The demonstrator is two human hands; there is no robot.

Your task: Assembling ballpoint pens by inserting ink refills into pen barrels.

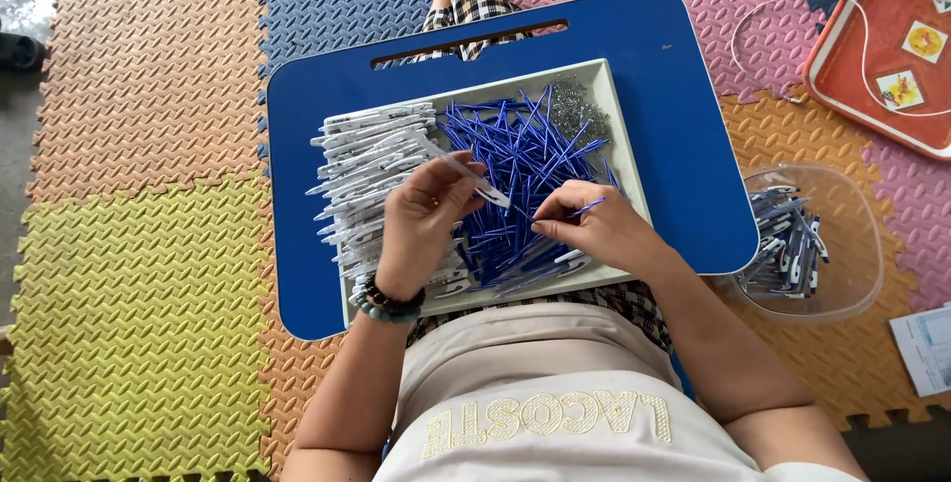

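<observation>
A white tray (622, 125) rests on a blue lap desk (684, 145) over my legs. It holds white pen barrels (362, 150) on the left, a heap of blue refills (520, 150) in the middle and small metal springs (573, 104) at the back. My left hand (421, 224) holds a white pen barrel (475, 180) with its tip pointing right. My right hand (594, 229) pinches a thin blue refill (584, 209) close to that tip.
A clear plastic bowl (852, 205) of assembled pens sits on the floor mats to the right. A red tray (872, 36) with stickers and a white cable lies at top right. A paper sheet (926, 348) lies at the right edge. Coloured foam mats cover the floor.
</observation>
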